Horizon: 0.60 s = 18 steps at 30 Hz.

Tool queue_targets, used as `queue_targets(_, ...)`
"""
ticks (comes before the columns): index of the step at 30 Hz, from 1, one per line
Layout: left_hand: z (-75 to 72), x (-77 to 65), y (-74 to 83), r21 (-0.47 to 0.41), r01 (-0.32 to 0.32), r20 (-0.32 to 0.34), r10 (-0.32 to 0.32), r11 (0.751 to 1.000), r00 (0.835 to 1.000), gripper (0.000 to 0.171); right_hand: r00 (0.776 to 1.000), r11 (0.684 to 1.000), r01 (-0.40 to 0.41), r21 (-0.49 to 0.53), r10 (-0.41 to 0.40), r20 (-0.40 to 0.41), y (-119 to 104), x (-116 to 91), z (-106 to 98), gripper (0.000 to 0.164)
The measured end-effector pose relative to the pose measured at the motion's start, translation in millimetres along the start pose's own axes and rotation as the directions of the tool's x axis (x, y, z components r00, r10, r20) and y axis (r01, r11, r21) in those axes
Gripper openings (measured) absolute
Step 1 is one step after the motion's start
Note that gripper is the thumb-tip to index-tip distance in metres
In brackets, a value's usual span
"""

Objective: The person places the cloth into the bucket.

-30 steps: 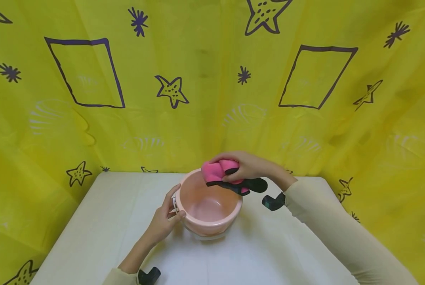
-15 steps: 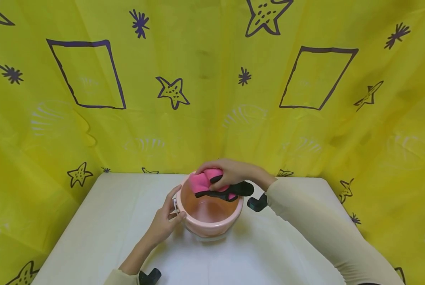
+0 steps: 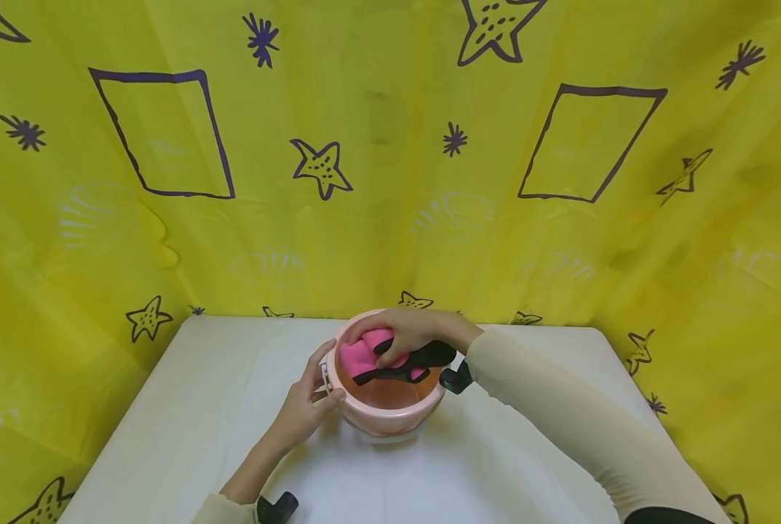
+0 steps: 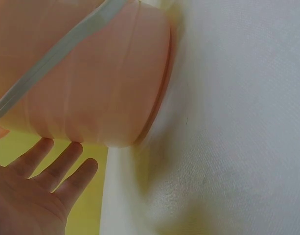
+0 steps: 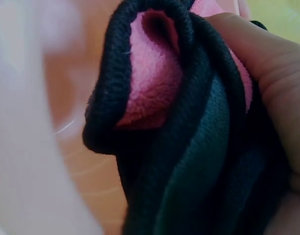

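A round pink bucket [image 3: 391, 416] stands on the white table in the head view, its pale bail handle [image 4: 57, 56] hanging down along the side. My left hand [image 3: 303, 410] holds the bucket's left side, thumb over the rim. Spread fingertips touch the outer wall in the left wrist view. A folded pink cloth [image 3: 359, 358] with thick black edging is gripped by my right hand [image 3: 406, 331], down inside the bucket's mouth. From the right wrist, the cloth [image 5: 154, 73] shows plush pink and dark teal faces beside my thumb. The bucket's bottom is partly hidden by cloth and hand.
The white table [image 3: 220, 378] reaches back to a yellow patterned curtain [image 3: 377, 240], which also hangs along both sides. Black wrist mounts [image 3: 277, 507] sit on both forearms.
My right hand has carried the cloth left and down, from above the bucket's right rim into its mouth. The left hand keeps its hold, and the bucket has barely moved.
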<state>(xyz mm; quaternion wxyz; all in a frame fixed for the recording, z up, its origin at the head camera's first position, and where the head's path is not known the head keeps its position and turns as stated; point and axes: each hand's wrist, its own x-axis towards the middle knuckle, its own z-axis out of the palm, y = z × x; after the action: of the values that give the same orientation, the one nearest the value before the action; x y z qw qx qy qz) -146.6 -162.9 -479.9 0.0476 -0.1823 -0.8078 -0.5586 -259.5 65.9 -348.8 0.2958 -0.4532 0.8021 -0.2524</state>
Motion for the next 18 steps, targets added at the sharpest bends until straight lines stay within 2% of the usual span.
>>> queue_targets(4,-0.4,0.1,0.4,-0.013,0.003,0.003,-0.003,1.0,1.0,0.079,0.999,0.999,0.009,-0.032,-0.008,0.036,0.8,6.2,0.8,0.052)
queue_targets(11,-0.6,0.5,1.3,-0.015,-0.005,0.002,0.005,1.0,1.0,0.078,0.999,0.997,0.012,-0.071,-0.009,0.047,0.3,9.4,-0.4,0.052)
queue_targets(18,-0.2,0.4,0.8,-0.013,0.011,0.001,-0.011,1.0,1.0,0.079,0.998,0.998,-0.031,-0.053,0.034,0.055,-0.7,9.9,0.1,0.052)
